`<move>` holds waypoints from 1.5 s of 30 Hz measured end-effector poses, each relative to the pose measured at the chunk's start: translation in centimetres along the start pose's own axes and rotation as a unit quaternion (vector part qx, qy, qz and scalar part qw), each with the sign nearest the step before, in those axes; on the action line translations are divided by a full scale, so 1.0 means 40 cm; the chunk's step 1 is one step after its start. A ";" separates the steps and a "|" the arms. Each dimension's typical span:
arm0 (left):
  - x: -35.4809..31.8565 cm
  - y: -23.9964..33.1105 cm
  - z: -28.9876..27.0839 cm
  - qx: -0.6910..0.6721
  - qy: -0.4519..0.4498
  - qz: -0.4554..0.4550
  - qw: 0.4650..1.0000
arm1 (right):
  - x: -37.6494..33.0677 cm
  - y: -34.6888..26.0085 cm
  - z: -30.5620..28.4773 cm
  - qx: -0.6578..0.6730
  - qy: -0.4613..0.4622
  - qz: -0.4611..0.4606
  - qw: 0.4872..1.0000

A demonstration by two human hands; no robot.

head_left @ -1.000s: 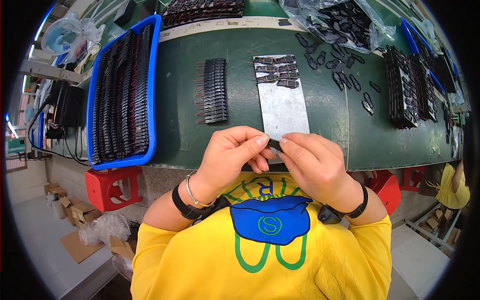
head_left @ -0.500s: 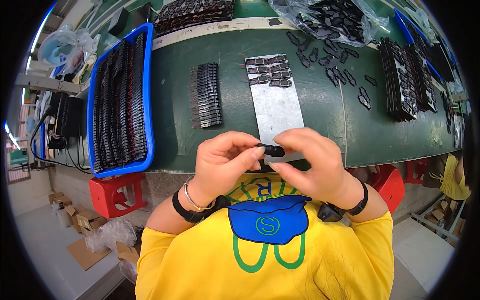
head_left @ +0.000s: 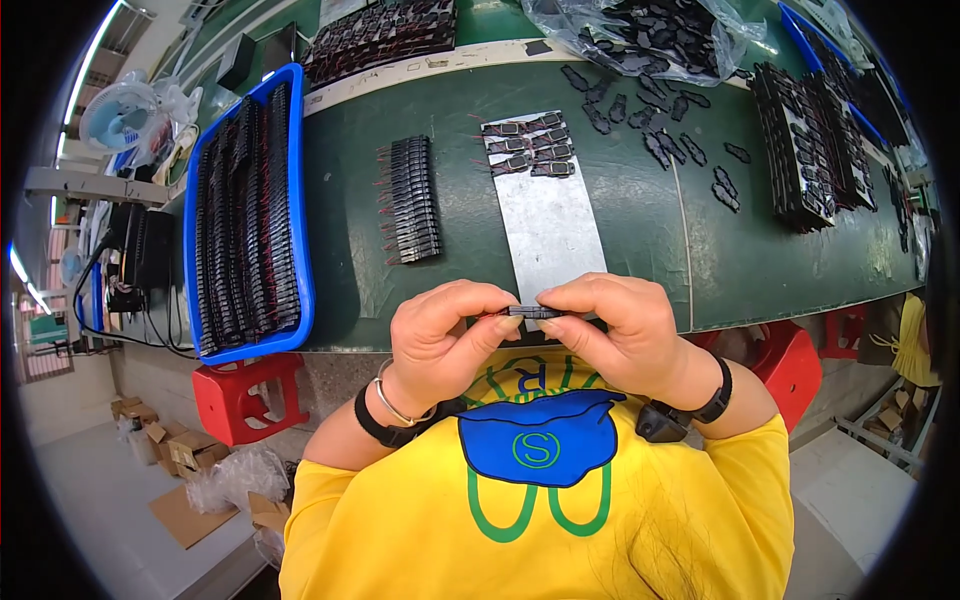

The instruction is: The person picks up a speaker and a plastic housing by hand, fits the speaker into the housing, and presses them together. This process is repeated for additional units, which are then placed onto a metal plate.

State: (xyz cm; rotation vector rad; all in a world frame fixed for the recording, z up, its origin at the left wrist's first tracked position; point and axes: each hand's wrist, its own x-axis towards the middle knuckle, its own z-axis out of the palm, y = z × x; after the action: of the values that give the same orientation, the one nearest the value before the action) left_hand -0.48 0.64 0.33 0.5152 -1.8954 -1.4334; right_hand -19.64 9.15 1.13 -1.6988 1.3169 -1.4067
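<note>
My left hand (head_left: 445, 335) and my right hand (head_left: 625, 325) are close together at the table's near edge. Between them is a small, slim black speaker module (head_left: 532, 312), pinched at its two ends by thumbs and forefingers and seen edge-on. Just beyond lies a pale flat board (head_left: 550, 235). Several speaker modules (head_left: 530, 145) with rectangular faces and thin red wires lie in two columns at its far end. To the left, a tight row of black modules (head_left: 412, 200) stands on the green table, red wires pointing left.
A blue tray (head_left: 307, 265) packed with black modules stands on the left. Loose black housings (head_left: 660, 135) lie scattered at the far right, below a clear plastic bag (head_left: 735, 45) of more. Stacked loaded boards (head_left: 785, 150) rise at right. Red stools (head_left: 248, 395) flank me below the table.
The black module has turned from showing its broad side to edge-on. My right fingers have closed in on its right end, and both hands sit slightly lower in the picture.
</note>
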 end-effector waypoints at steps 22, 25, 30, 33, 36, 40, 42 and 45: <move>0.029 0.007 -0.023 0.037 -0.093 0.009 0.995 | 0.009 0.018 -0.012 -0.064 -0.037 -0.125 0.989; 0.033 0.004 -0.027 0.105 -0.110 0.085 0.985 | 0.008 0.019 -0.003 -0.067 -0.037 -0.140 0.987; 0.032 0.005 -0.024 0.097 -0.101 0.091 0.986 | 0.003 0.018 0.006 -0.064 -0.043 -0.115 0.990; 0.030 0.007 -0.022 0.155 -0.074 0.137 0.976 | 0.004 0.015 0.011 -0.056 -0.044 -0.099 0.992; 0.028 0.011 -0.016 0.178 -0.062 0.150 0.971 | 0.006 0.010 0.008 -0.048 -0.059 -0.058 0.995; 0.018 0.003 -0.019 0.194 -0.061 0.153 0.967 | 0.000 0.031 0.011 -0.056 -0.070 -0.080 0.993; 0.011 -0.002 -0.018 0.196 -0.064 0.151 0.967 | -0.002 0.034 0.011 -0.059 -0.072 -0.078 0.993; -0.003 -0.004 -0.012 0.160 -0.050 0.078 0.983 | -0.003 0.035 0.010 -0.066 -0.077 -0.071 0.992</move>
State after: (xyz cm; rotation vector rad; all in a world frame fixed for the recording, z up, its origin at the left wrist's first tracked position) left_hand -0.08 0.35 0.22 0.4375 -2.2099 -1.0777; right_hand -19.73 8.68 -0.26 -1.9819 1.2466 -1.2593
